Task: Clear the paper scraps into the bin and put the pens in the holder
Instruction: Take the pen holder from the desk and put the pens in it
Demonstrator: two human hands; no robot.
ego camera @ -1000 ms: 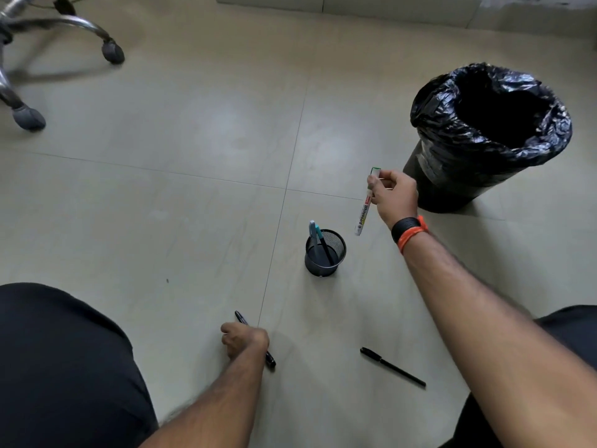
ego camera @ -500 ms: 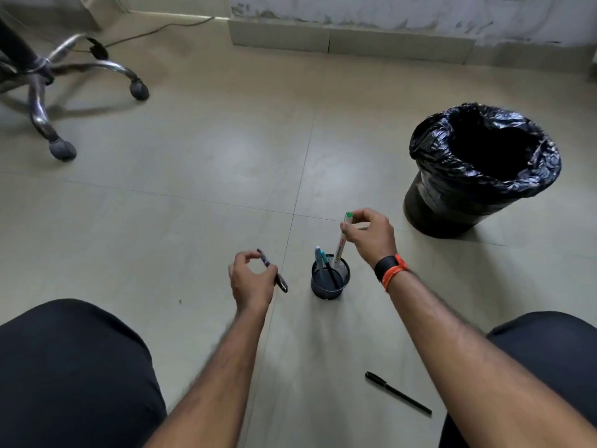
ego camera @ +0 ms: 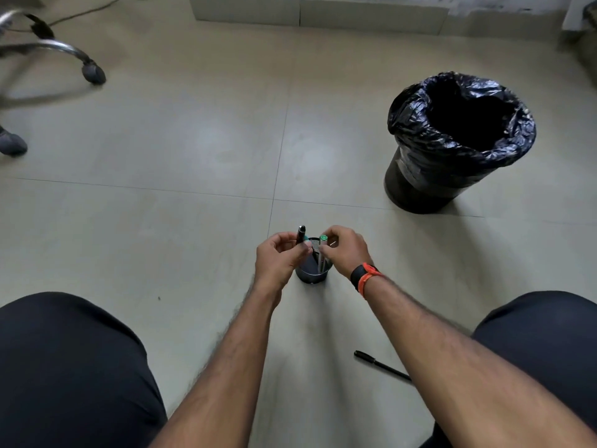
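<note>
- My left hand [ego camera: 279, 263] has its grip closed on a black pen [ego camera: 300, 234], held upright at the left rim of the pen holder [ego camera: 312, 275].
- My right hand [ego camera: 349, 250] pinches a green-capped marker [ego camera: 323, 239] near its top. The marker's lower end stands inside the pen holder.
- The pen holder sits on the tiled floor [ego camera: 193, 140] between both hands.
- A second black pen [ego camera: 381, 366] lies on the floor beside my right forearm.
- The bin [ego camera: 416, 176], lined with a black bag, stands well apart to the far right.
</note>
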